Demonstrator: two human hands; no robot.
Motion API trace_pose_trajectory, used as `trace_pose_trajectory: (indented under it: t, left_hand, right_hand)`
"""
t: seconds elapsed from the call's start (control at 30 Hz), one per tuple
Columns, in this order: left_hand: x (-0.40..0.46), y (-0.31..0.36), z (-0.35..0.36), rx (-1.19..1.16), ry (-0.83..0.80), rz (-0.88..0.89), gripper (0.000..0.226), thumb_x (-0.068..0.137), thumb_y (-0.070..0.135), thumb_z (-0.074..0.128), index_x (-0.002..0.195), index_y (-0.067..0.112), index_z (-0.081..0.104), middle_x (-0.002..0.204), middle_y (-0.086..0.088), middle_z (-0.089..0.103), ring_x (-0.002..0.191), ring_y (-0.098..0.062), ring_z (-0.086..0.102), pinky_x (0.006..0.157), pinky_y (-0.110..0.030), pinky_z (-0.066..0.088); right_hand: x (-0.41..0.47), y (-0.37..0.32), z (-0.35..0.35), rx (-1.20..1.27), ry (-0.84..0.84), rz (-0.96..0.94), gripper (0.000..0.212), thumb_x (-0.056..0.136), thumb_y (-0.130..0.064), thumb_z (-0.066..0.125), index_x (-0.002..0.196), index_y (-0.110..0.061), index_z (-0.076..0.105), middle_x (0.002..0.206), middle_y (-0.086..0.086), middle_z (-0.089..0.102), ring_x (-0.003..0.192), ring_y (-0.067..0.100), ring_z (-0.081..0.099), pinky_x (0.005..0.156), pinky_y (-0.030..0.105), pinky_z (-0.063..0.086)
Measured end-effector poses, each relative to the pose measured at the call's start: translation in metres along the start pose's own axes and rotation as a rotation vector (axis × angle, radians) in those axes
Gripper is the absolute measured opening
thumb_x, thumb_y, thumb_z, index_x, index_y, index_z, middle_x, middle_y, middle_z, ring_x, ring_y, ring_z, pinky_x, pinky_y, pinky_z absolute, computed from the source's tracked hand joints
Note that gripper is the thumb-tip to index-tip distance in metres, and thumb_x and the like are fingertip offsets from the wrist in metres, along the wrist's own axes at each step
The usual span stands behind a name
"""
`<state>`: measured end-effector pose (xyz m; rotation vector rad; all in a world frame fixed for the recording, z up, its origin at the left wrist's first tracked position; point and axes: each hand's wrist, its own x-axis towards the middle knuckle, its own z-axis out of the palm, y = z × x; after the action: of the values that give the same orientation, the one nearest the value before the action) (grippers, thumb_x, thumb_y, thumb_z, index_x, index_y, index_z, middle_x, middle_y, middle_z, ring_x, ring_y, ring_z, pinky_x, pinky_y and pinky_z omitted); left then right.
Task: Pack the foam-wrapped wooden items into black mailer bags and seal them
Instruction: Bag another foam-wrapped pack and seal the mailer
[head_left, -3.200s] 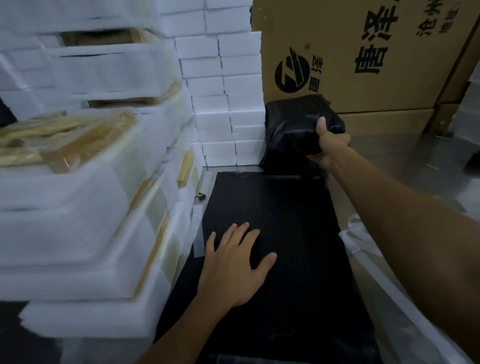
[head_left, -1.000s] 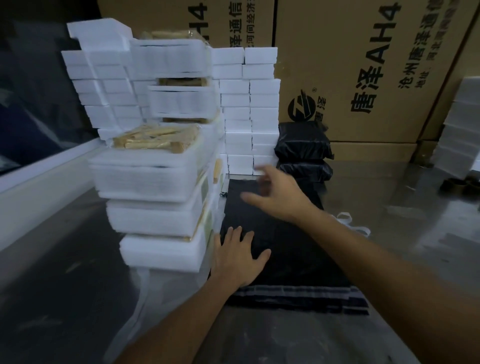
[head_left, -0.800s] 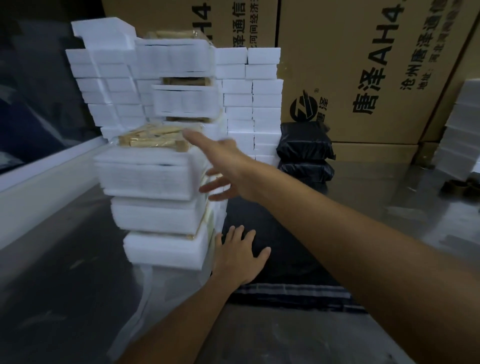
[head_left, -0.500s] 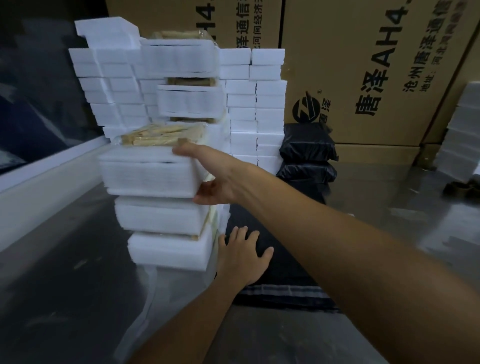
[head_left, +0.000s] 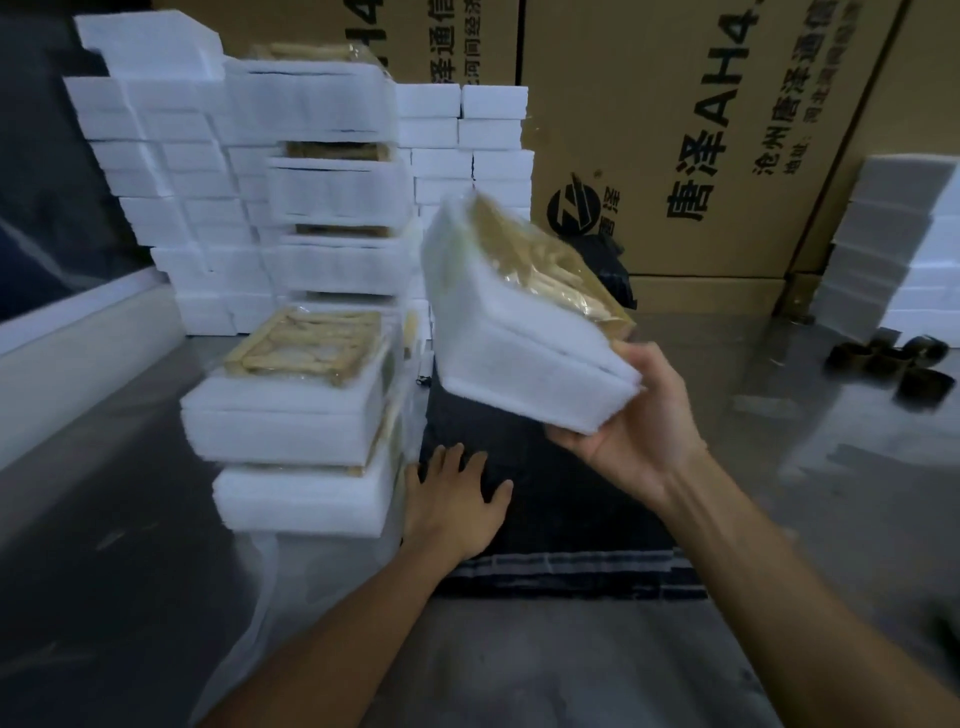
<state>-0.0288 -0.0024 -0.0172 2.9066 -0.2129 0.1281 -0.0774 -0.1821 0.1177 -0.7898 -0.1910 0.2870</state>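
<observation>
The left hand (head_left: 453, 501) lies flat, fingers spread and straight, on the near left part of a black mailer bag (head_left: 561, 512) that lies flat on the grey bench (head_left: 831, 499), its striped near edge toward the person. Just left of that hand stands a short stack (head_left: 296, 415) of foam-wrapped wooden items, the top one showing pale wood under clear film; a loose clear plastic sheet (head_left: 260, 597) trails from under the stack toward the near edge. Above the bag, the right hand (head_left: 636, 431) holds one foam-wrapped item (head_left: 519, 332) in the air by its right near corner, thumb on top and fingers curled beneath; the item is tilted, its film-covered wooden face turned up and to the right, and it is blurred. Farther back on the left, taller stacks of wrapped items (head_left: 337, 197) and white foam blocks (head_left: 462, 140) rise. Behind the raised item a black packed bag (head_left: 615, 270) is partly hidden. At the far right sit small dark rolls (head_left: 893, 361) and another foam pile (head_left: 893, 244). Large cardboard boxes (head_left: 701, 104) with printed characters close the far side.
</observation>
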Motion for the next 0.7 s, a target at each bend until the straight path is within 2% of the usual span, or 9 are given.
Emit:
trace_pose_trajectory:
  t: [0.1,0.2,0.27,0.33,0.4,0.5,0.6,0.7]
  left_hand:
    - [-0.003,0.003,-0.001,-0.005,0.054,0.007,0.066,0.095,0.064,0.026,0.15,0.029,0.033,0.158,0.0,0.027,0.147,-0.019,0.018,0.116,-0.044,0.01]
    - [-0.004,0.003,-0.002,0.012,0.133,0.013,0.058,0.094,0.061,0.035,0.139,0.027,0.048,0.144,0.002,0.043,0.137,-0.017,0.032,0.11,-0.041,0.019]
    - [-0.007,0.005,-0.005,0.053,0.234,0.123,0.046,0.094,0.056,0.042,0.122,0.025,0.062,0.123,0.004,0.054,0.121,-0.018,0.046,0.099,-0.038,0.028]
    - [-0.009,0.006,-0.006,0.023,0.297,0.324,0.04,0.093,0.054,0.051,0.107,0.022,0.07,0.105,0.004,0.059,0.103,-0.019,0.053,0.087,-0.034,0.034]
    - [-0.013,0.006,-0.011,-0.075,0.19,0.421,0.05,0.084,0.065,0.057,0.106,0.022,0.068,0.103,0.005,0.057,0.099,-0.016,0.051,0.086,-0.035,0.038]
    - [-0.01,0.004,-0.028,-0.103,-0.093,0.401,0.076,0.062,0.088,0.056,0.113,0.032,0.059,0.112,0.012,0.047,0.103,-0.009,0.041,0.09,-0.03,0.037]
    - [-0.005,0.006,-0.045,-0.103,-0.249,0.409,0.07,0.061,0.082,0.066,0.112,0.034,0.061,0.111,0.015,0.045,0.105,-0.008,0.041,0.091,-0.031,0.04]
    - [-0.003,0.013,-0.051,-0.138,-0.317,0.437,0.051,0.069,0.065,0.076,0.106,0.03,0.069,0.106,0.014,0.051,0.104,-0.008,0.047,0.092,-0.034,0.046]
  right_hand:
    - [-0.016,-0.002,-0.041,-0.039,0.134,-0.048,0.048,0.085,-0.032,0.053,0.128,-0.012,0.06,0.122,0.013,0.064,0.1,0.025,0.065,0.074,0.036,0.051]
    - [-0.025,0.004,-0.073,-0.05,0.263,-0.084,0.044,0.08,-0.03,0.057,0.12,-0.012,0.063,0.114,0.01,0.069,0.093,0.022,0.071,0.067,0.031,0.06]
    - [-0.028,0.009,-0.087,-0.022,0.319,-0.118,0.04,0.081,-0.029,0.057,0.117,-0.012,0.065,0.109,0.009,0.071,0.089,0.021,0.072,0.062,0.03,0.06]
    - [-0.03,0.009,-0.095,-0.003,0.368,-0.148,0.033,0.086,-0.028,0.054,0.113,-0.014,0.068,0.107,0.008,0.072,0.088,0.021,0.072,0.061,0.03,0.06]
    - [-0.032,0.005,-0.1,-0.012,0.391,-0.177,0.035,0.089,-0.03,0.052,0.115,-0.014,0.068,0.108,0.007,0.072,0.091,0.022,0.071,0.066,0.032,0.061]
    - [-0.035,-0.002,-0.107,0.004,0.417,-0.206,0.038,0.088,-0.034,0.054,0.116,-0.014,0.068,0.105,0.006,0.073,0.089,0.022,0.072,0.066,0.034,0.061]
    - [-0.04,-0.004,-0.112,0.039,0.453,-0.208,0.033,0.085,-0.037,0.056,0.103,-0.015,0.075,0.098,0.006,0.074,0.082,0.023,0.072,0.063,0.033,0.06]
    - [-0.041,-0.002,-0.115,0.018,0.447,-0.188,0.031,0.082,-0.039,0.06,0.091,-0.018,0.08,0.101,0.007,0.073,0.088,0.024,0.071,0.077,0.036,0.057]
